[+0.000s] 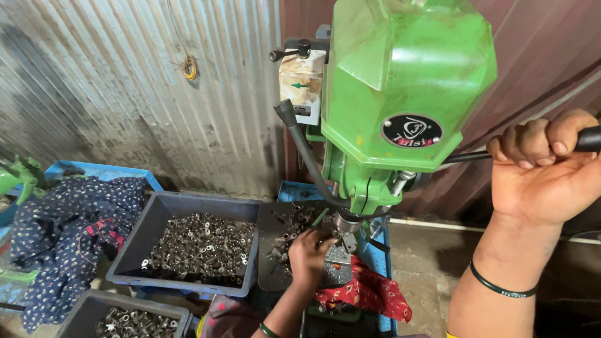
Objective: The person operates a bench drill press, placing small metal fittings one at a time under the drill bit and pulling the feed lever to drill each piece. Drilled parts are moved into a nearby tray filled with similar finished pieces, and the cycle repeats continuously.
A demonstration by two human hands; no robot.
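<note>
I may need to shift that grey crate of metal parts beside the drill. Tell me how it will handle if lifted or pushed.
The crate is probably heavy for its size: small metal parts cover its floor. The parts lie loose, so they would likely slide and rattle if it tips. Its plastic walls look rigid, though they may flex somewhat under that load.

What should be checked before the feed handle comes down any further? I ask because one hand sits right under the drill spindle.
1. Right hand closed on the black feed handle: ok.
2. Left hand clear of the spindle: not ok, its fingers are right beside it.
3. Workpiece seated in the jig: cannot tell, the hand hides it.
4. Red cloth clear of the spindle: ok, it lies below the jig.
5. Grey bin of metal parts out of the way: ok, it sits to the left.
</note>
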